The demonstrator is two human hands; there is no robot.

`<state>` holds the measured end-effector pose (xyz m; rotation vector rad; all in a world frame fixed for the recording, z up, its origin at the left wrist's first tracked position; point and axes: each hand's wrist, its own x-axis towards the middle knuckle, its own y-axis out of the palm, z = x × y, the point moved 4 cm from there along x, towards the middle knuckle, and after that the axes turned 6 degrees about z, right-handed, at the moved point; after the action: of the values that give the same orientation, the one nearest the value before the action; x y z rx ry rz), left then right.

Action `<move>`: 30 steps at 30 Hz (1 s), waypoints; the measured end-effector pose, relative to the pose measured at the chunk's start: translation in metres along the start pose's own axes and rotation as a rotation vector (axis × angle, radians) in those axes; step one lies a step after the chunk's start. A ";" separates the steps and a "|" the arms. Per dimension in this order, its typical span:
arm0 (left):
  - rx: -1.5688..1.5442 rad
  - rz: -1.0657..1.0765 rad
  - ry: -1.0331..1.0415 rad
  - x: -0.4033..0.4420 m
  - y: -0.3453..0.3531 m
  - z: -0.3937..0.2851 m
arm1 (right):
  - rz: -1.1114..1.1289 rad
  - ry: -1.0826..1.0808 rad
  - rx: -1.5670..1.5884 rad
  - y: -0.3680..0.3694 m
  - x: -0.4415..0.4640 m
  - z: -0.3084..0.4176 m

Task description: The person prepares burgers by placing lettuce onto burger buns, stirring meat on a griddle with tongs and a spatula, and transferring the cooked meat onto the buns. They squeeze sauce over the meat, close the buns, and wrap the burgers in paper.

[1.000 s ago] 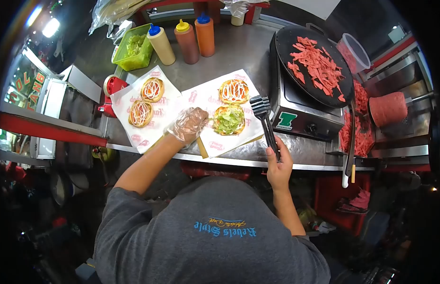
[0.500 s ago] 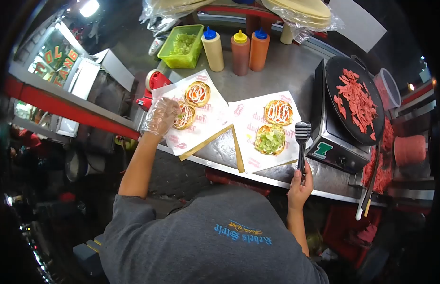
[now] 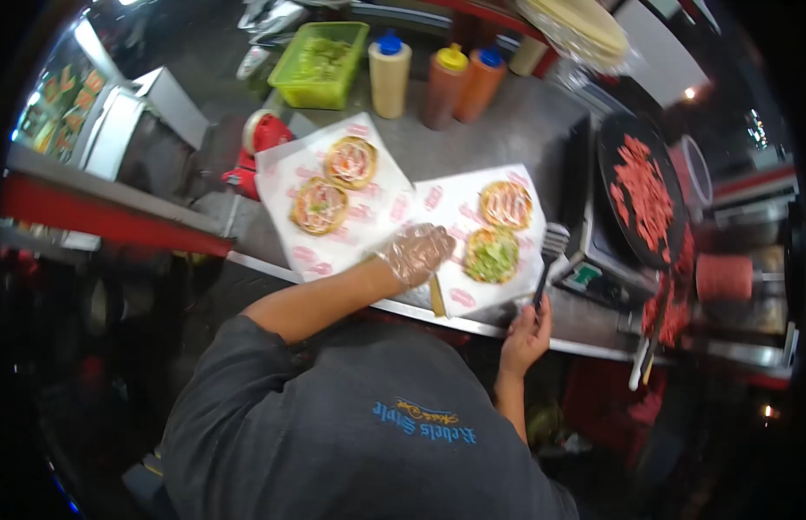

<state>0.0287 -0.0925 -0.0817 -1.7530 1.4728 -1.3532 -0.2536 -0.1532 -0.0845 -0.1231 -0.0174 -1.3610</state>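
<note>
My left hand (image 3: 420, 254), in a clear plastic glove, is over the gap between two sheets of printed paper, beside the right sheet (image 3: 472, 299). Its fingers are blurred. My right hand (image 3: 527, 334) is closed round the black handle of a slotted spatula (image 3: 553, 244), whose metal head points up beside that sheet. On the right sheet lie a sauced bun half (image 3: 506, 205) and a bun half topped with shredded lettuce (image 3: 492, 255). Two more sauced bun halves, an upper one (image 3: 350, 162) and a lower one (image 3: 320, 206), rest on the left sheet (image 3: 290, 165).
A green lettuce tub (image 3: 286, 90) and several squeeze bottles, including a cream one (image 3: 390, 82), line the counter's back. At right, a griddle (image 3: 613, 156) holds strips of reddish meat (image 3: 644, 191). A red tape dispenser (image 3: 262, 143) sits left. A white-tipped knife handle (image 3: 637, 373) overhangs the front edge.
My left hand has moved right, away from the left sheet's bun halves to the right sheet's edge. My right hand still holds the spatula, now more tilted. The camera view has shifted.
</note>
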 end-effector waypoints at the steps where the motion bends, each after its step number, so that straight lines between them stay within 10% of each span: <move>1: -0.149 0.131 -0.141 -0.003 -0.016 0.003 | -0.016 0.024 -0.007 -0.003 0.001 -0.006; 9: -0.360 0.155 -0.783 -0.079 -0.152 0.117 | -0.040 -0.085 -0.068 0.001 -0.001 -0.006; 13: -0.164 -0.290 -0.559 -0.049 -0.176 0.196 | -0.029 -0.099 -0.076 -0.004 -0.001 -0.012; 15: -0.198 -0.222 -0.893 0.014 -0.243 0.199 | -0.058 -0.128 -0.090 0.000 -0.001 -0.011; 17: -0.058 -0.178 -0.743 0.046 -0.226 0.304 | -0.072 -0.145 -0.091 0.002 0.000 -0.010; 25: 0.326 0.795 -0.941 0.092 -0.183 0.365 | -0.176 -0.192 -0.116 -0.001 -0.006 -0.016; 30: 0.298 0.778 -0.788 0.115 -0.200 0.419 | -0.190 -0.157 -0.098 0.001 -0.005 -0.015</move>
<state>0.4837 -0.2322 -0.0377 -1.1038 1.1904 -0.3702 -0.2545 -0.1492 -0.1002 -0.3177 -0.0964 -1.5391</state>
